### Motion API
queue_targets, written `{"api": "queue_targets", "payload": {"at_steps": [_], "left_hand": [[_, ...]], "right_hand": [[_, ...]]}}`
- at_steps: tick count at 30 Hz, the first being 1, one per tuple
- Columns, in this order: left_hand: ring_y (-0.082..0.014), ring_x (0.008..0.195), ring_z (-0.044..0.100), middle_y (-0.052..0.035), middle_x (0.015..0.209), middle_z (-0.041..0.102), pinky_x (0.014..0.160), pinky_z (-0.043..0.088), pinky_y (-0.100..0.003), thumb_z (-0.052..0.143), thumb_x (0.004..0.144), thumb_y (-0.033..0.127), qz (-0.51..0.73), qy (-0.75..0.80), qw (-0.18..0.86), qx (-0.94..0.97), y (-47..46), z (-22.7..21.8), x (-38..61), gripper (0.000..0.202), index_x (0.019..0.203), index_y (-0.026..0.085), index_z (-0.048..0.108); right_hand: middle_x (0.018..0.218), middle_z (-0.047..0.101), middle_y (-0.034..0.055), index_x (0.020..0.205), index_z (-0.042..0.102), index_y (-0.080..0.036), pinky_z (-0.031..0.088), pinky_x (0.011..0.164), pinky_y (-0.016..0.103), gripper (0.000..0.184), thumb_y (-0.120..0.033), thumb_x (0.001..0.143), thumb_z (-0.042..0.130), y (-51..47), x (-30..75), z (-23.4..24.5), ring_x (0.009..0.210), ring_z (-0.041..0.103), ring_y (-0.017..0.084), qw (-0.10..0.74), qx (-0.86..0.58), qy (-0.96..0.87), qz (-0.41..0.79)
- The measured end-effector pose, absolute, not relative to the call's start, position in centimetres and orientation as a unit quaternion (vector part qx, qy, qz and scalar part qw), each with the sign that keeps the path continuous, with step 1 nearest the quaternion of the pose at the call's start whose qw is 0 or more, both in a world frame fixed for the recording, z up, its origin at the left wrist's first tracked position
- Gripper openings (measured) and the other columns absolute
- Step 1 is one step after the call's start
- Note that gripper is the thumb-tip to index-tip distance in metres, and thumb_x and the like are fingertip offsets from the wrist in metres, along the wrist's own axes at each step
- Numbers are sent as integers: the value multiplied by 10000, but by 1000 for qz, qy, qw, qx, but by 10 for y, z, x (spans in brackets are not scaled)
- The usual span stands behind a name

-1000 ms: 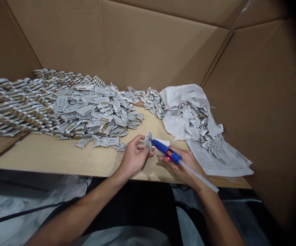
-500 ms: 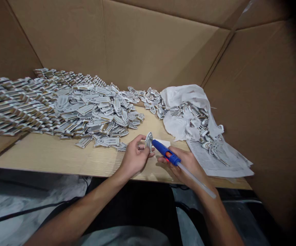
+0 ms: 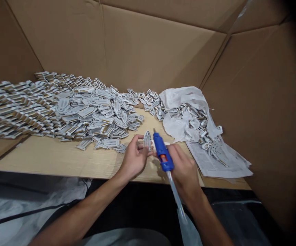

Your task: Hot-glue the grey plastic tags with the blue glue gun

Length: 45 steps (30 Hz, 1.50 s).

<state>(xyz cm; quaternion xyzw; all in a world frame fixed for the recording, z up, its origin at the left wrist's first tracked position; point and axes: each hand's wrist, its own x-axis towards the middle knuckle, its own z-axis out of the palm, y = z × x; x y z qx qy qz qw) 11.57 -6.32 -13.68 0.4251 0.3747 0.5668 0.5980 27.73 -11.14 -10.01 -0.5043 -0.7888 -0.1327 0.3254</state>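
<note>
My left hand [image 3: 134,158] pinches a small grey-white arched piece [image 3: 147,140] with slots in it, held upright above the board. My right hand [image 3: 185,167] grips a blue hot glue gun [image 3: 163,152], a long clear glue stick [image 3: 175,191] sticking out of its back end. The gun's nozzle points away from me, just right of the arched piece and apart from it. Partly hidden behind the gun, a white flat item [image 3: 166,143] lies on the board.
A big heap of similar arched pieces [image 3: 99,109] lies left of centre, beside neat stacked rows [image 3: 17,109]. To the right, white plastic [image 3: 184,92] partly covers more pieces on newspaper [image 3: 204,160]. Cardboard walls [image 3: 158,51] enclose the wooden board [image 3: 61,157].
The glue gun has swung from pointing left at the piece to pointing forward, its nozzle now clear of it. The arched piece has turned its slotted face more towards me.
</note>
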Motion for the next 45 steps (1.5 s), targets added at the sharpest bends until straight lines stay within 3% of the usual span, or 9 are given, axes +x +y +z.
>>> {"api": "queue_targets", "payload": {"at_steps": [2,5,9,15,19,26,45], "left_hand": [[-132,668,690,-6,811,708,689,578,-257,830,771,381,561,382,604,418,-64,-136,115,498,1041,223,442],[-127,653,649,-38,841,714,607,492,-213,794,804,393,547,407,565,465,-65,-131,114,387,973,194,507],[-98,666,537,1,731,594,622,420,-195,762,830,394,563,425,490,512,-65,-123,110,302,780,150,590],[-71,572,413,65,652,422,529,346,-172,687,887,439,546,388,550,499,-67,-121,112,363,767,196,446],[-71,529,386,73,617,390,486,317,-176,664,893,419,540,393,544,508,-68,-120,113,345,759,204,431],[-75,594,384,57,653,401,538,295,-190,624,896,340,546,387,505,545,-67,-120,111,293,735,190,430],[-98,643,367,46,688,357,583,290,-208,558,927,278,525,433,424,598,-70,-125,109,257,743,196,399]], "right_hand": [[814,605,37,942,586,-216,411,639,285,163,-333,1049,552,-115,283,-91,698,577,184,397,-505,-755,-134],[765,585,24,865,577,-230,436,677,282,229,-398,1004,650,-116,298,-78,700,561,184,445,-537,-712,-79],[744,625,18,850,646,-226,426,650,291,290,-485,977,667,-113,321,-70,681,580,188,423,-552,-717,47],[724,577,-13,802,628,-213,403,615,255,313,-477,959,683,-111,328,-70,670,539,157,341,-513,-767,179],[690,549,-27,771,604,-207,369,575,242,316,-444,961,691,-108,321,-73,619,490,132,315,-495,-786,195],[680,564,-22,765,614,-197,388,578,239,296,-404,959,698,-105,314,-79,604,506,129,307,-485,-791,212],[712,643,-1,778,633,-201,374,572,241,415,-570,968,633,-106,312,-84,615,563,138,267,-512,-786,221]]}}
